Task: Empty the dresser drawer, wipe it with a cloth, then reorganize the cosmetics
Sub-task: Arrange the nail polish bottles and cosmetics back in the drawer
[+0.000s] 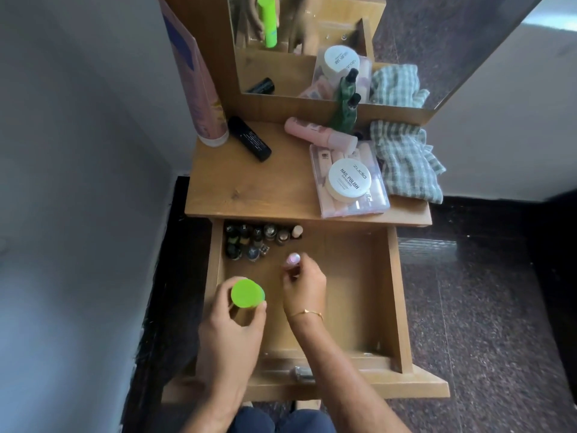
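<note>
The wooden drawer is pulled out below the dresser top. Several small nail polish bottles stand packed in its back left corner. My left hand grips a bright green bottle upright over the drawer's left side. My right hand pinches a small pink-capped bottle just right of the cluster. A green checked cloth lies crumpled at the right end of the dresser top.
On the dresser top: a tall pink tube, a black tube, a pink bottle, a green bottle, and a clear case with a white nail polish remover jar on it. A mirror stands behind.
</note>
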### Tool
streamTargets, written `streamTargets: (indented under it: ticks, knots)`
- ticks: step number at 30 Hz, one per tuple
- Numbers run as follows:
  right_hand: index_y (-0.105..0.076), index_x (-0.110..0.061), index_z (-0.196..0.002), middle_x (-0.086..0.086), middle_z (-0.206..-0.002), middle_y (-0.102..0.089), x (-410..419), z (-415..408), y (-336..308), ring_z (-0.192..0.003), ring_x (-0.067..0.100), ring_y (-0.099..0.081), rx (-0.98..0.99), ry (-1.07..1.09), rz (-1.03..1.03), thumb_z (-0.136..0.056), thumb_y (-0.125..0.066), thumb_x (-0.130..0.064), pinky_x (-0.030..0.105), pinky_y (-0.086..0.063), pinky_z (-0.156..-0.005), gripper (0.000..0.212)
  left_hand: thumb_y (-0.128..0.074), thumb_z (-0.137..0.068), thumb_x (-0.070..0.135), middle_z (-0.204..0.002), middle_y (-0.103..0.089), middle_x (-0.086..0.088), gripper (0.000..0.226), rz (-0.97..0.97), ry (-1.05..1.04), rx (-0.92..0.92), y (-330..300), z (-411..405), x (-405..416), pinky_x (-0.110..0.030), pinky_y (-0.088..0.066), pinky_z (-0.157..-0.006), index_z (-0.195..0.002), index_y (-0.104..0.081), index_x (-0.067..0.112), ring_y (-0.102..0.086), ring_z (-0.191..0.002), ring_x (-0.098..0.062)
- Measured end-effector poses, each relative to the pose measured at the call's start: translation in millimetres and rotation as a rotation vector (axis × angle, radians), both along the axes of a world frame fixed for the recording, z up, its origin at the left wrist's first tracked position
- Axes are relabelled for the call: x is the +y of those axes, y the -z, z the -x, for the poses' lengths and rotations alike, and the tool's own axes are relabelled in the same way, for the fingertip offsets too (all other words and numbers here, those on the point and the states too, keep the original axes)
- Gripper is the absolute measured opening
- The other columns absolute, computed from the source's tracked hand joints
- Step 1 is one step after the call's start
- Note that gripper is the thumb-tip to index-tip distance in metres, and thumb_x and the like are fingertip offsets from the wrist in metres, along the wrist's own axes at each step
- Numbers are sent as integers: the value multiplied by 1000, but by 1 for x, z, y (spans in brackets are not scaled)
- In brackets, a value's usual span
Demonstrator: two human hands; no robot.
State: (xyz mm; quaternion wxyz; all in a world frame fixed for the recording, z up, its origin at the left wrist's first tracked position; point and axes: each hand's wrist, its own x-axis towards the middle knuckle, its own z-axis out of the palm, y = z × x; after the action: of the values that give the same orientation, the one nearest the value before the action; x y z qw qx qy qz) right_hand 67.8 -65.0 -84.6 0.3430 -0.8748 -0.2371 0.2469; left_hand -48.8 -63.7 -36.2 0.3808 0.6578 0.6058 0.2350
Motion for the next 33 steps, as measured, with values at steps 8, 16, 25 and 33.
streamTargets:
  ticks: [8, 16, 25, 33]
  knots:
    - [-62, -2, -105, 20, -105, -61, 26, 9, 12, -99, 35, -57, 33, 43, 80, -86, -54, -5, 33, -41, -80, 21, -79, -72, 15, -105, -67, 4, 43, 22, 1, 60, 13, 2, 3, -22, -47, -77, -110, -59, 25, -64, -92, -15]
    - [-66, -16, -108, 0, -105, -70, -16, 11, -4, -85, 17, -65, 165, -179, 98, -76, -57, 4, 20, -50, -79, 39, -76, -74, 33, -88, -71, 2, 38, 124, 39, 160, 9, 15, 9, -31, -54, -72, -107, -61, 21, -68, -80, -20]
    - [-57, -16, -105, 7, -103, -65, -20, 45, -7, -93, 28, -59, 107, -354, 166, -82, -56, -14, 32, -47, -76, 23, -69, -81, 38, -100, -71, -1, 42, 158, 138, 316, -8, 6, 14, -29, -54, -72, -119, -58, 24, -68, -89, -20]
    - [-54, -12, -115, 10, -116, -54, 15, 59, -1, -99, 30, -56, 27, -299, 94, -85, -53, -5, 35, -46, -82, 31, -68, -84, 18, -102, -73, -2, 44, 85, 80, 228, -13, 16, 22, -36, -58, -79, -126, -58, 26, -70, -88, -17]
